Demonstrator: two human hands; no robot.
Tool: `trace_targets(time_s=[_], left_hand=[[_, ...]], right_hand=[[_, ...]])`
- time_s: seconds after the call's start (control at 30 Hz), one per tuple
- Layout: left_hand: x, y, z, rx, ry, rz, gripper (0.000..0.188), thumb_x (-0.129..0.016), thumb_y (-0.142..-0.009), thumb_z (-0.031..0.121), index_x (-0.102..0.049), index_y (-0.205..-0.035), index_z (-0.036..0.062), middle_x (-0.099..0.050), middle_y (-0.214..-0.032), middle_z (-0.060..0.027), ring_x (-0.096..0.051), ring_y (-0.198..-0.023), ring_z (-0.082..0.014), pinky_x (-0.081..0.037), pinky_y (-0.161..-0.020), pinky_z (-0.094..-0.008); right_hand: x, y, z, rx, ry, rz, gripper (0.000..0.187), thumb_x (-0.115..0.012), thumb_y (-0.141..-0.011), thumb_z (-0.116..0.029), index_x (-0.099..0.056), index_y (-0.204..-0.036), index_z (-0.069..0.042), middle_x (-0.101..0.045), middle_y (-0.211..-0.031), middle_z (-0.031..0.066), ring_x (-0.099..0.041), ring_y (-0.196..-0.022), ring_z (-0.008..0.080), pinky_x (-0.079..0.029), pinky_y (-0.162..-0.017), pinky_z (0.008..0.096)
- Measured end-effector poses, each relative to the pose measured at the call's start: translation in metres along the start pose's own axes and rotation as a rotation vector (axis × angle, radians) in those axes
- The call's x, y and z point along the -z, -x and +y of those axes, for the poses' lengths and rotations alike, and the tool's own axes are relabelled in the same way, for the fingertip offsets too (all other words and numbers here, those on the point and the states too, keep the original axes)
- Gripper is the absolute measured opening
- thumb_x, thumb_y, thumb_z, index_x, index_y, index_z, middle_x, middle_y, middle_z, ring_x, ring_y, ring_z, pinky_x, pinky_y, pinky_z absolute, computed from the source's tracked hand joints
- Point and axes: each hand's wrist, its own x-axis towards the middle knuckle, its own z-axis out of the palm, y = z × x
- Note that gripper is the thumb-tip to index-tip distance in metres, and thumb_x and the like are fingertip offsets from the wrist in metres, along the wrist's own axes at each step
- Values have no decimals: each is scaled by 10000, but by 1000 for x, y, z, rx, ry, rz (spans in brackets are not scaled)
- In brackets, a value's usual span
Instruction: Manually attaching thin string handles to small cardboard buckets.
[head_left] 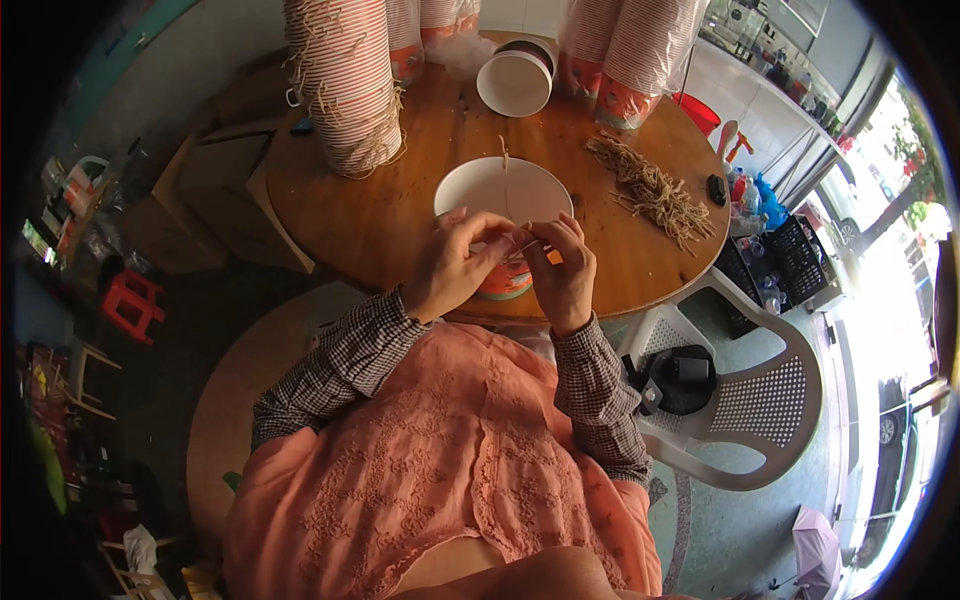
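A paper bucket (459, 191), white inside with a red printed outside, stands upright at the table's near edge. A thin twine cord (506, 178) is fixed at its far rim and runs across the opening toward my hands. My left hand (462, 262) is at the near rim, thumb and fingers pinched on the cord. Close beside it, my right hand (562, 270) pinches the cord too, the fingertips of both hands almost meeting. The cord's exact path between the fingers is too small to make out.
On the round wooden table (430, 125) a tall bucket stack (345, 80) with twine handles stands at left. A twine bundle (655, 190) lies right. Toward the back are a tipped bucket (514, 84) and wrapped bucket stacks (640, 60). A plastic chair (765, 400) stands at right.
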Motion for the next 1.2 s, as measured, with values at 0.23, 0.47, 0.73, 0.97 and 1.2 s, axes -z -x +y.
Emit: trace_targets(time_s=[0.23,0.47,0.73,0.97,1.2], left_hand=[[7,-4,10,14,-94,-99,107,-655,-843,133,-685,-906,53,-699,-826,-60,-640,-817,-226,-401,-966,-359],[6,-1,11,-35,-95,-129,124,-668,-849,172,-681,-898,59,-696,-835,-47,-645,-804,-190,-375,-986,-357],[10,-6,3,-28,-119,-181,123,-691,-843,162,-688,-875,43,-680,-802,-46,-642,-805,-172,-416,-922,-344],[16,-7,11,96,54,-234,138,-680,-858,133,-685,-908,5,-668,-831,-76,-637,-808,-166,-496,-755,-290],[15,-7,9,143,157,-255,121,-656,-879,107,-671,-917,-7,-660,-841,-74,-631,-808,-137,-500,-745,-270]], right_hand=[[-3,4,-1,-23,3,47,60,-644,-829,-78,-648,-824,-19,-633,-685,52,-618,-652,186,-322,-1076,407],[1,3,-7,-115,-40,90,133,-664,-849,-126,-637,-771,-23,-626,-617,49,-607,-597,163,-323,-1080,410],[16,0,5,-242,-369,12,115,-593,-853,38,-620,-962,16,-667,-886,62,-634,-840,115,-468,-846,244],[38,-5,11,-268,-815,-13,209,-556,-846,67,-572,-1048,16,-587,-1138,105,-593,-1048,178,-425,-951,286],[32,-7,7,35,-194,-179,167,-706,-801,-33,-649,-958,-29,-596,-1121,99,-587,-1049,190,-453,-913,305]])
